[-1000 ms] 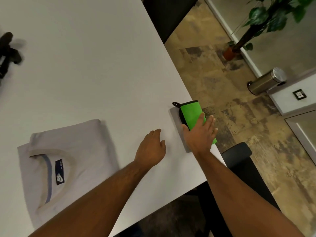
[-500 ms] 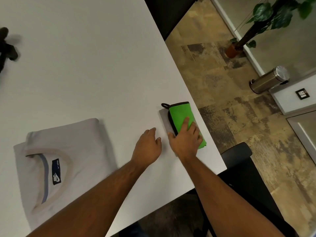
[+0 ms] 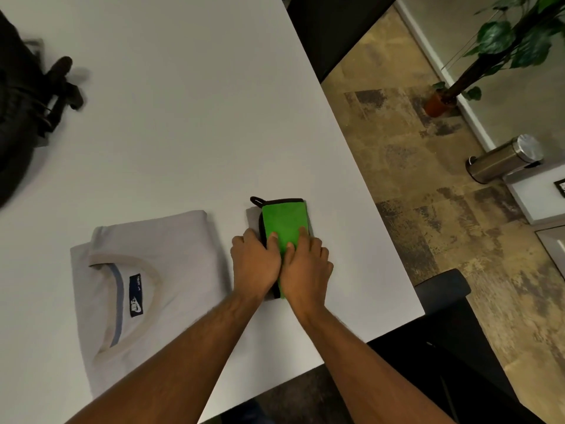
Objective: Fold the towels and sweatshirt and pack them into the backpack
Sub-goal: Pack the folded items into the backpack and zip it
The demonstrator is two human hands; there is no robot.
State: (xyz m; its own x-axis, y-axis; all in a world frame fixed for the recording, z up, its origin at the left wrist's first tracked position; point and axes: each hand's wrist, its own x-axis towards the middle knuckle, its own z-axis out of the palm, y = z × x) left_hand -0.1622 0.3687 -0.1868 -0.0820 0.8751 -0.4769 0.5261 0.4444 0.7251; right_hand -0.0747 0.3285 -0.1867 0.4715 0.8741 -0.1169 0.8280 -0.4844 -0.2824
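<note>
From the head camera you see two folded towels in one stack: a green towel with black trim lies on a grey towel, near the right edge of the white table. Your left hand and right hand both curl round the near end of the stack. One folded sweatshirt, soft and pale, lies just beside them on the left. One dark backpack sits far left. A black chair, shiny bin and plant stand on the floor.
</note>
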